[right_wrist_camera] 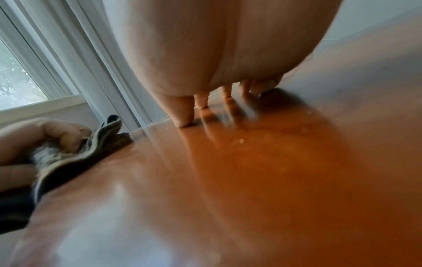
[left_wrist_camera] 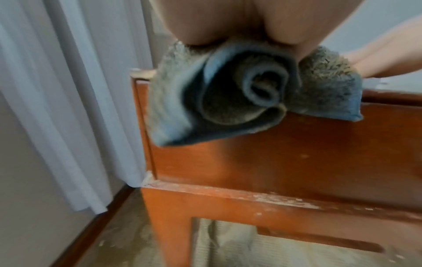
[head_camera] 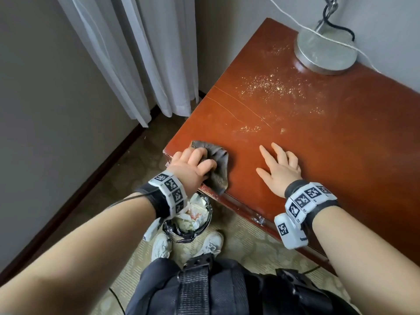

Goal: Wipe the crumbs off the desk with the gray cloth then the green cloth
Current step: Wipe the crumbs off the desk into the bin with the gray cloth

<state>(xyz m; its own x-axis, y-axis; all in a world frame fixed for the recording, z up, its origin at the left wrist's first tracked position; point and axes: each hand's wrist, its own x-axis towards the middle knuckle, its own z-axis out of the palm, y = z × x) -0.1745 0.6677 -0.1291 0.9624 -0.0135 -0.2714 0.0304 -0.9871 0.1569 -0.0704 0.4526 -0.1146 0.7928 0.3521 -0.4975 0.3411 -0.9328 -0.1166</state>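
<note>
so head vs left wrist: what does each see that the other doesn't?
Head only: crumbs scattered on the desk top, the lamp base, the right hand flat on the desk, and a lined trash bin on the floor below the near corner.

Left wrist only: the underside of the gray cloth, rolled into a spiral and hanging past the desk edge, plus the chipped front rail.

Both: the left hand gripping the gray cloth at the desk's near corner, and the white curtain. No green cloth in either.
</note>
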